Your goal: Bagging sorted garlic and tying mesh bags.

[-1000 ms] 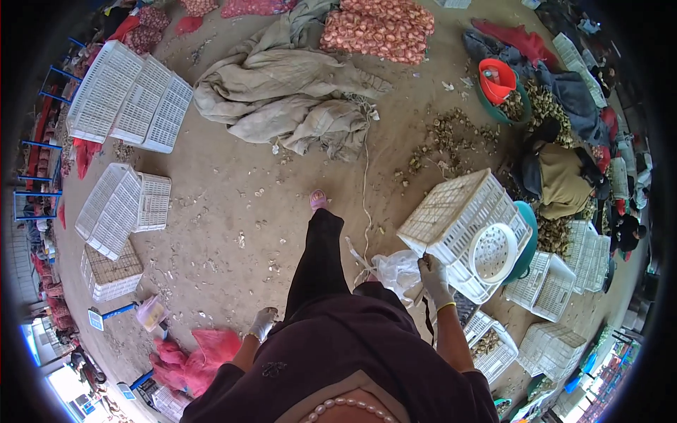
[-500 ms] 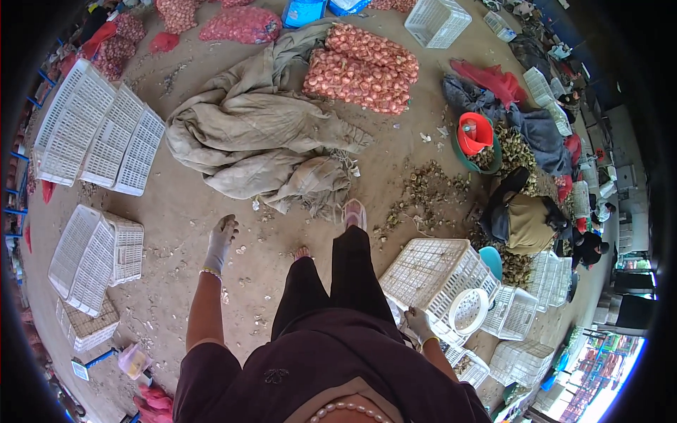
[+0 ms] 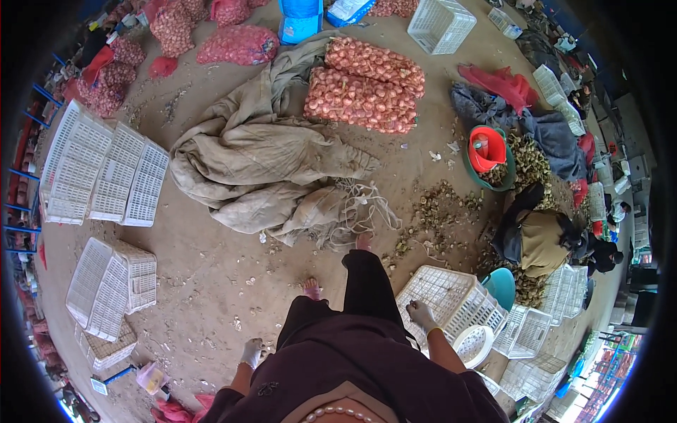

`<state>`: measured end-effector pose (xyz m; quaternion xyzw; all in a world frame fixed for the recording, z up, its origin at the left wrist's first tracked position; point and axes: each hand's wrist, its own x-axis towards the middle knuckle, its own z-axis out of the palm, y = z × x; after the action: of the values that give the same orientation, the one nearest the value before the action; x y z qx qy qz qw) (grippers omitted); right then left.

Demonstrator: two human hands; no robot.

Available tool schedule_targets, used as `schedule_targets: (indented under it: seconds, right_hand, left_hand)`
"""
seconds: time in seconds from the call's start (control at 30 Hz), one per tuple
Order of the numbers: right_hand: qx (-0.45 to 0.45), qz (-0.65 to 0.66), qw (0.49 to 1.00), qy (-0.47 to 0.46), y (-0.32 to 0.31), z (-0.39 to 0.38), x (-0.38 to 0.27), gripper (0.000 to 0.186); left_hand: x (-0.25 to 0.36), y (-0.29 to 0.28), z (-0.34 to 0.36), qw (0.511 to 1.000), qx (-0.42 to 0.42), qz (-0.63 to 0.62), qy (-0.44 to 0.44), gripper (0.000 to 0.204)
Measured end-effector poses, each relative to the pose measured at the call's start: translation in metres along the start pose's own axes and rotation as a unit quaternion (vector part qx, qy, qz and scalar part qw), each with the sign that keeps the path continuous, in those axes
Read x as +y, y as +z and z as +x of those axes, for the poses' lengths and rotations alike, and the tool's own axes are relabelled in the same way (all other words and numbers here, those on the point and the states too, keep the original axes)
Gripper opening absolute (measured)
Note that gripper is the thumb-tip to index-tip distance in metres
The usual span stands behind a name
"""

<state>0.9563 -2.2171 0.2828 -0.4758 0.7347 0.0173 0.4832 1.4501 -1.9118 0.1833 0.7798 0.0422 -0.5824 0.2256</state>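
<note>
My left hand [image 3: 252, 350], in a pale glove, hangs beside my left hip over the bare ground. Its fingers bend loosely and I see nothing in them. On the other side my right hand [image 3: 421, 315], gloved too, hangs with slack fingers and no visible object. In the picture it overlaps the edge of a large white plastic crate [image 3: 438, 287]; whether it touches the crate I cannot tell. A round white colander [image 3: 473, 345] rests by that crate, below the hand. In front of my feet lies a crumpled heap of grey-brown sacking [image 3: 261, 151] with loose strings.
Net sacks of onions [image 3: 361, 97] lie beyond the sacking. White crates [image 3: 106, 169] stand stacked at left. At right, a person [image 3: 543, 243] crouches by scattered peelings [image 3: 437, 218], near a red bucket [image 3: 486, 149] in a green tub. A blue sack [image 3: 300, 21] stands at the far side.
I have stepped, and the surroundings have shifted slightly down and right in view. My left hand has swung back toward my hip; my right hand has swung forward over the crate's edge.
</note>
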Motion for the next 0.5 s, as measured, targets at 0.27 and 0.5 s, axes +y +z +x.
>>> schedule_targets:
  seconds: [0.27, 0.5]
  right_hand:
    - [-0.007, 0.064, 0.998, 0.000, -0.060, 0.096, -0.056, 0.037]
    - [0.096, 0.099, 0.987, 0.081, -0.136, 0.147, 0.001, 0.040]
  left_hand:
    - [0.240, 0.116, -0.025, 0.990, -0.001, 0.140, 0.022, 0.029]
    - [0.530, 0.308, -0.057, 0.942, -0.074, 0.204, 0.255, 0.028]
